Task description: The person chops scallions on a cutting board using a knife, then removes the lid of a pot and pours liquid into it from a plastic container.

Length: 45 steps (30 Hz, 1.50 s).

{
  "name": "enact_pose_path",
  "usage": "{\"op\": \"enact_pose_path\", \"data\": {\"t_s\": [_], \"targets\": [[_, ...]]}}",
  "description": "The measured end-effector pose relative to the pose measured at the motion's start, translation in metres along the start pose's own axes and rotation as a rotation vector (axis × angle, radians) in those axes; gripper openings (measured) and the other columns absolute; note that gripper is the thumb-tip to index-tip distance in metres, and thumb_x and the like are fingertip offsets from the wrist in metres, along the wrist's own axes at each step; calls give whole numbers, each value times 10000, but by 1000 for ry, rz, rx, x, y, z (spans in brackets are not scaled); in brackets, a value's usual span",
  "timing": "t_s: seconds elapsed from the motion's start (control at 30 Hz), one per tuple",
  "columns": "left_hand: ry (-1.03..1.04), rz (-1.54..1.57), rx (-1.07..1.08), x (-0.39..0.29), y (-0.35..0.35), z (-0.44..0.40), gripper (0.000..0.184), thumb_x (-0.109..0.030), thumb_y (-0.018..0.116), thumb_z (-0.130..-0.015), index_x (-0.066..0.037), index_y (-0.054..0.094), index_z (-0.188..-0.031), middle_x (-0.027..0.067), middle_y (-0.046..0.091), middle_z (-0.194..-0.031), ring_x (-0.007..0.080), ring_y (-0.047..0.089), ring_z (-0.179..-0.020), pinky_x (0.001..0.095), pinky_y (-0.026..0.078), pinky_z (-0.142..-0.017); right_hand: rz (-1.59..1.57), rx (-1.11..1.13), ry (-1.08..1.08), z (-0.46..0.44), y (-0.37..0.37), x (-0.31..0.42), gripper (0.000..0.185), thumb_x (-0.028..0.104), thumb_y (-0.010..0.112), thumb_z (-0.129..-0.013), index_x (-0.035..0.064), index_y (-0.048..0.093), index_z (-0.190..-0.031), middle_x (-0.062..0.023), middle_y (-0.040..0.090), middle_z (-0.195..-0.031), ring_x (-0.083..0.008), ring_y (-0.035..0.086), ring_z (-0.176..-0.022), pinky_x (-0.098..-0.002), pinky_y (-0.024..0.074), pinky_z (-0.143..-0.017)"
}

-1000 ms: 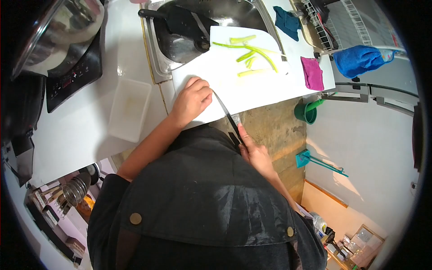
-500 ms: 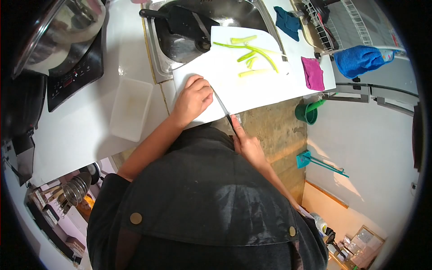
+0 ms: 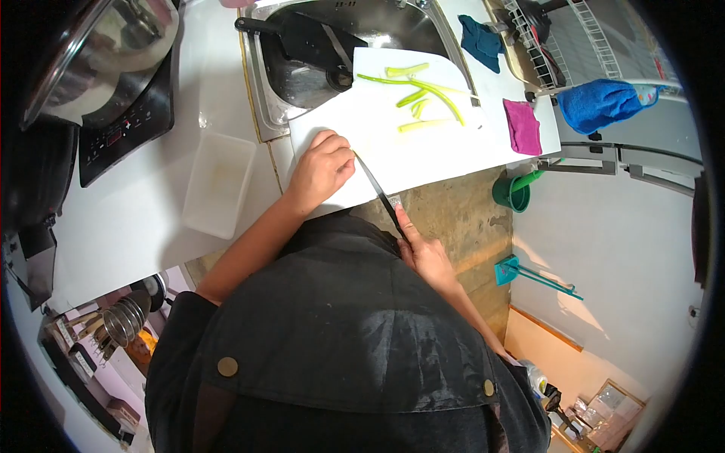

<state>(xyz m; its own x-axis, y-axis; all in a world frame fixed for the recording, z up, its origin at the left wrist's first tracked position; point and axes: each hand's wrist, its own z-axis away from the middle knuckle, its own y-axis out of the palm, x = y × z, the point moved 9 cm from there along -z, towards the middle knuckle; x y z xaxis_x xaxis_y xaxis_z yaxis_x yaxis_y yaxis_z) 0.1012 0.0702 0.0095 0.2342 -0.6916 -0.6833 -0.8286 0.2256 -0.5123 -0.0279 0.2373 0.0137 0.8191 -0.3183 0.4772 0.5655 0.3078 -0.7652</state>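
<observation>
My right hand (image 3: 427,257) grips the dark handle of a knife (image 3: 371,178), its index finger stretched along the top. The blade slants across the white cutting board (image 3: 430,158), its tip close to the fingers of my left hand (image 3: 323,170). That left hand rests on the board's left part with its fingers curled and pressed together. Whatever lies under the fingertips is hidden. Several pieces of pale green vegetable stalk (image 3: 411,127) lie on the upper part of the board, one long and thin, the others short.
Behind the board is a steel sink (image 3: 393,30) with a black pan (image 3: 310,41) in it. To the left stand a translucent plastic container (image 3: 219,185) and an induction cooktop (image 3: 124,128) with a large pot (image 3: 106,60). A magenta cloth (image 3: 522,127) lies at the right.
My right hand and the knife have drawn back slightly, toward me and to the right. My left hand stays nearly where it was. The stalks have not moved on the board.
</observation>
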Motion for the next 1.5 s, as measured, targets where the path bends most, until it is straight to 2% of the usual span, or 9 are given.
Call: {"op": "enact_pose_path", "data": {"t_s": [0.13,0.4,0.57,0.63,0.73,0.83,1.17,1.33,1.5], "targets": [[-5,-7,15,3,1,2,142,33,705,-656,-16,663,-783,82,628,-870,281,577,-907,362,483,-785,28,0,4,-3,0,2,633,130,513,-909,174,273,-1494,-249,577,-642,-431,573,-586,-510,471,-623],[-16,-13,-4,3,2,1,126,22,699,-657,-19,643,-762,81,624,-869,285,578,-919,365,489,-787,34,-36,-42,-42,5,18,621,137,505,-912,178,274,-1487,-258,588,-646,-458,581,-611,-542,460,-636],[-12,-82,-46,1,-1,1,148,14,714,-664,-24,651,-793,92,631,-885,303,589,-965,377,487,-829,13,-53,-27,-23,12,2,639,119,515,-909,191,265,-1492,-254,584,-642,-448,578,-597,-527,463,-632],[-85,-17,-27,9,1,2,151,10,713,-672,-27,645,-802,104,637,-894,309,594,-991,382,487,-849,-24,-72,-48,-13,8,0,636,113,518,-908,192,275,-1490,-253,580,-640,-441,576,-590,-520,463,-630],[-62,-2,-28,8,-2,-1,130,21,685,-679,-11,627,-791,105,632,-887,305,594,-960,378,494,-813,-95,-28,5,-7,5,-10,626,105,525,-905,192,302,-1483,-248,571,-633,-428,574,-580,-511,462,-621],[-14,47,3,8,-1,-2,118,29,681,-690,-4,633,-793,107,636,-883,300,598,-926,372,497,-798,-49,-130,37,-5,-6,-16,612,107,530,-904,189,325,-1475,-249,558,-620,-421,568,-569,-501,461,-614],[9,78,23,3,1,0,148,44,711,-690,6,658,-823,103,640,-873,286,607,-893,365,496,-790,-14,-22,-4,0,-11,5,604,107,538,-902,172,341,-1469,-243,561,-631,-409,566,-576,-483,465,-614],[27,52,35,1,3,-1,97,24,676,-707,-7,634,-789,90,618,-860,278,584,-895,355,488,-773,0,-15,-7,2,-12,6,599,105,532,-903,147,340,-1469,-244,563,-637,-404,571,-588,-481,466,-619],[31,59,36,0,2,-2,88,25,671,-705,-4,624,-774,92,614,-850,280,580,-884,358,484,-769,-17,20,34,-3,-10,9,597,110,518,-906,143,329,-1471,-258,575,-635,-431,577,-595,-517,461,-639]]}}
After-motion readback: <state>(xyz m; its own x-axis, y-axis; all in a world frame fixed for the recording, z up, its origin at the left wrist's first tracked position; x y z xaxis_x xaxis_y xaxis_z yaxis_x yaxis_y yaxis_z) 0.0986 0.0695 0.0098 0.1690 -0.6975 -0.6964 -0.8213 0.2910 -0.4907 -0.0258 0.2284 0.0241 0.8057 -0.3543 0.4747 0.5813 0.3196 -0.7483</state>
